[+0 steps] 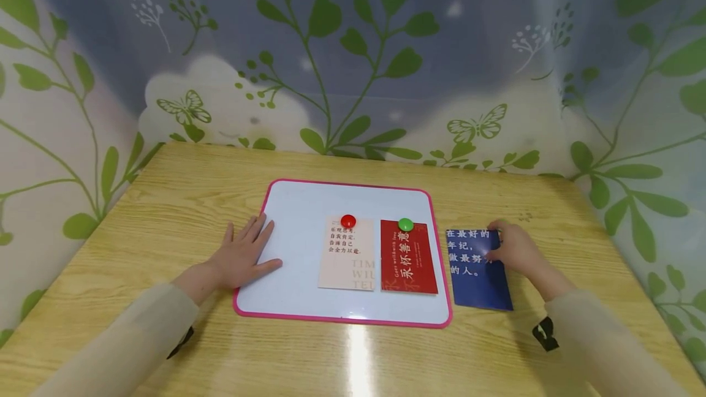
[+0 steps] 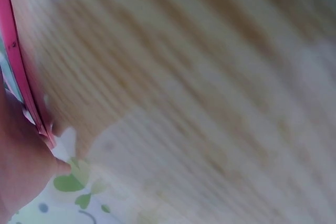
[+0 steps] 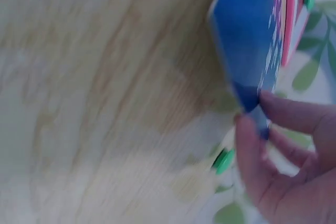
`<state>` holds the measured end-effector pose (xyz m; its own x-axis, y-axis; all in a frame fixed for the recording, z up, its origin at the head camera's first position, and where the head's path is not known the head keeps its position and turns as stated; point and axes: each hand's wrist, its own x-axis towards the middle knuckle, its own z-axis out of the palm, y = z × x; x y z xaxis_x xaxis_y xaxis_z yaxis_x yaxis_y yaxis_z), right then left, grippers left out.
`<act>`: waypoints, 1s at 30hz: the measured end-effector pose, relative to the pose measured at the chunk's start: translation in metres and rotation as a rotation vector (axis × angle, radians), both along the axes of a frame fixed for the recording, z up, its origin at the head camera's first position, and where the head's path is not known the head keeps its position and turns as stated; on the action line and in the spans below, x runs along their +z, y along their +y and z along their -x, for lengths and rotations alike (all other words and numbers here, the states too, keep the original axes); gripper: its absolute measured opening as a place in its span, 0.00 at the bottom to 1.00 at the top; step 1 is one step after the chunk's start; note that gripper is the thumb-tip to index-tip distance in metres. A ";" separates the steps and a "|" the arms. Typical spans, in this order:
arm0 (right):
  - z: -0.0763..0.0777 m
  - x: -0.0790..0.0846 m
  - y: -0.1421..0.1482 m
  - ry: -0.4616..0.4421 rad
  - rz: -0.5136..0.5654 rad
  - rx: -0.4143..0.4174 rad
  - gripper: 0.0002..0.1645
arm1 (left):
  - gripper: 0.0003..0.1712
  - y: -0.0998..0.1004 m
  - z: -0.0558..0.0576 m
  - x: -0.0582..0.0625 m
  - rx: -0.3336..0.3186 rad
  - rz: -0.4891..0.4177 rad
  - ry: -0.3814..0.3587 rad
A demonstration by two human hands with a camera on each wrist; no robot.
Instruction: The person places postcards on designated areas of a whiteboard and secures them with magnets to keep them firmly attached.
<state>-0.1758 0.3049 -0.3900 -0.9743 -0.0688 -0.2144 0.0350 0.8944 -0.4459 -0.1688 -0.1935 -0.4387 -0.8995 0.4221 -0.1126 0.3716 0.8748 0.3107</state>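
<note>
My left hand [image 1: 242,256] rests with spread fingers over the left edge of a white magnetic board [image 1: 298,244] with a pink rim. In the head view my right hand [image 1: 518,250] pinches a dark blue card [image 1: 480,280] with white writing by its upper right edge. The right wrist view shows thumb and fingers on either side of the blue card [image 3: 244,35], which is tilted. On the board, a red round magnet [image 1: 348,221] sits atop a cream card [image 1: 344,262], and a green one [image 1: 406,224] atop a red card [image 1: 421,262].
The board lies on a wood-grain table [image 1: 182,182]. A second green magnet [image 3: 224,161] is near my right fingers in the right wrist view. A leaf-patterned wall covering [image 1: 353,97] stands behind and along both sides.
</note>
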 end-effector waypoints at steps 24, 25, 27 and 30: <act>0.005 0.003 0.047 -0.204 0.540 -0.059 0.35 | 0.50 -0.001 -0.002 0.006 -0.020 -0.022 -0.017; 0.005 0.004 0.045 -0.208 0.543 -0.057 0.35 | 0.50 -0.001 -0.002 0.006 -0.021 -0.021 -0.015; 0.007 0.006 0.040 -0.215 0.553 -0.049 0.35 | 0.50 -0.002 -0.002 0.005 -0.023 -0.021 -0.013; 0.010 0.010 0.032 -0.224 0.569 -0.035 0.34 | 0.50 -0.003 -0.002 0.005 -0.022 -0.016 -0.009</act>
